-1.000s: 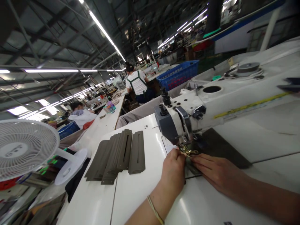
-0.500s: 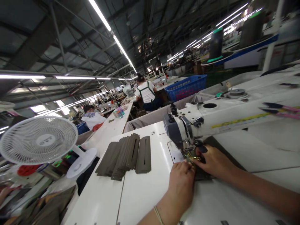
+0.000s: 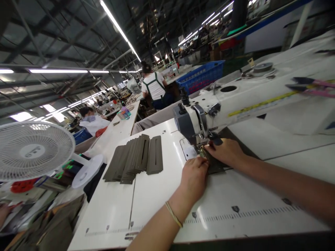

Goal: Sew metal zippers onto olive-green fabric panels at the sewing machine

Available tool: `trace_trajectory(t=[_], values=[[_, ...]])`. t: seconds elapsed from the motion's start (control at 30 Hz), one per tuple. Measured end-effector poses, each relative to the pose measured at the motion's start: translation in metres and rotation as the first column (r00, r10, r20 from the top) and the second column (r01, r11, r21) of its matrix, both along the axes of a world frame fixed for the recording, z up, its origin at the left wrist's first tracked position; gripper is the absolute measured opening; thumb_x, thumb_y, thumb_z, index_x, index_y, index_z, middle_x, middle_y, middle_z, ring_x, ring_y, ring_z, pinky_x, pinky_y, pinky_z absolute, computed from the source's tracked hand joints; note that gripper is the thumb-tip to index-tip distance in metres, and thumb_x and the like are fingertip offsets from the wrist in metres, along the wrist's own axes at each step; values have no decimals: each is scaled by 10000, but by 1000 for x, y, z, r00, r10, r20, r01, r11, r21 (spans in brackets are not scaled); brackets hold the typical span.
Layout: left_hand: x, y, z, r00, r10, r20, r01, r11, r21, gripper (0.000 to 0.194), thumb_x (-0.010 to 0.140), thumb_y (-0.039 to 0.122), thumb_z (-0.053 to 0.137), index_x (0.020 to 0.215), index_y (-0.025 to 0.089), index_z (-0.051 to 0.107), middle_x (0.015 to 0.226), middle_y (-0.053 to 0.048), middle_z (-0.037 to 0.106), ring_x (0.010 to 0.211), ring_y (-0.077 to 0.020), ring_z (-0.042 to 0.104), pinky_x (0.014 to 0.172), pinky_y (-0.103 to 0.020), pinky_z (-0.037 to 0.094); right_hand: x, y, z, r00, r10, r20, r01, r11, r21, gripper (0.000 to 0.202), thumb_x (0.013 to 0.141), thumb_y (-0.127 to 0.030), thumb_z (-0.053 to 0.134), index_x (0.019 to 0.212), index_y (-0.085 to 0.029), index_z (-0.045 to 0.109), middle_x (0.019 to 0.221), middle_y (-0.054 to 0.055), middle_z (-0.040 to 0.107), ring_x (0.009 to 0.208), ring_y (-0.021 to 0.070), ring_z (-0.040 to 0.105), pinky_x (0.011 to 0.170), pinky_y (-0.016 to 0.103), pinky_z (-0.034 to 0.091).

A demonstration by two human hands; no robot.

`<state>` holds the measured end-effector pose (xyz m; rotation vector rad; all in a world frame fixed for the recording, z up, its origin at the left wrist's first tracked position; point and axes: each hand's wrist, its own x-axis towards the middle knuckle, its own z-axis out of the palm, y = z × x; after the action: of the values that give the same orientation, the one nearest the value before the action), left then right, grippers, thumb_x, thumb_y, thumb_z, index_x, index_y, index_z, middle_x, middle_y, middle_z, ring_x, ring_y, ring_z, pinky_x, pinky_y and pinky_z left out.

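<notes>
A dark olive fabric piece [image 3: 216,166] lies on the sewing machine bed beneath the machine head [image 3: 188,122]. My left hand [image 3: 194,177], fingers curled together, grips its edge just in front of the presser foot. On the other side of the needle area, my right hand [image 3: 228,152] pinches the same fabric, its fingertips partly hidden by the machine's dark guard. A small brass-coloured metal part [image 3: 201,150] glints between the hands; its kind is unclear. To the left are a fanned stack of olive slotted pieces [image 3: 128,158] and a smaller neat pile [image 3: 155,157].
A white fan [image 3: 35,150] stands at the left. Pink-handled snips [image 3: 309,85] and a yellow tape measure [image 3: 251,105] are on the machine arm. Behind is a blue crate [image 3: 200,77]; a person in a white shirt [image 3: 155,86] sits beyond the table.
The camera view has tilted down, showing the table's front edge and ruler marks. Both hands remain at the presser foot, with the right fingers slightly closer to the needle area.
</notes>
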<state>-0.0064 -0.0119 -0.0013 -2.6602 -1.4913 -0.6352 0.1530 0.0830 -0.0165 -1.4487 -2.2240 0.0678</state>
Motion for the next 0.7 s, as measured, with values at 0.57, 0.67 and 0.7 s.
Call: trace_trajectory(t=[0.57,0.67,0.7], values=[[-4,-1,-14,999,-29,27,26,992,120,156,934,123,576,1048,140,682,1111,-120,715,1078,-239,677,967,-409,572,28,-49,-10,828,553,92,-534,727,432,307,921,-104,438,1060,-88,711,1066,152,729,978,225,689,856,373,586],[-5,4,-14,999,-32,36,27,991,130,153,932,108,568,1021,143,686,1083,-114,718,1036,-232,690,946,-397,580,28,-45,-8,823,559,106,-547,727,415,319,909,-84,433,1052,-94,718,1078,147,728,982,224,692,865,368,590],[-5,7,-15,999,-35,38,30,990,134,155,935,107,561,1018,145,687,1067,-111,720,1020,-227,693,938,-393,583,28,-43,-8,820,564,103,-552,728,407,325,903,-77,434,1054,-102,721,1088,143,727,987,222,692,872,366,589]])
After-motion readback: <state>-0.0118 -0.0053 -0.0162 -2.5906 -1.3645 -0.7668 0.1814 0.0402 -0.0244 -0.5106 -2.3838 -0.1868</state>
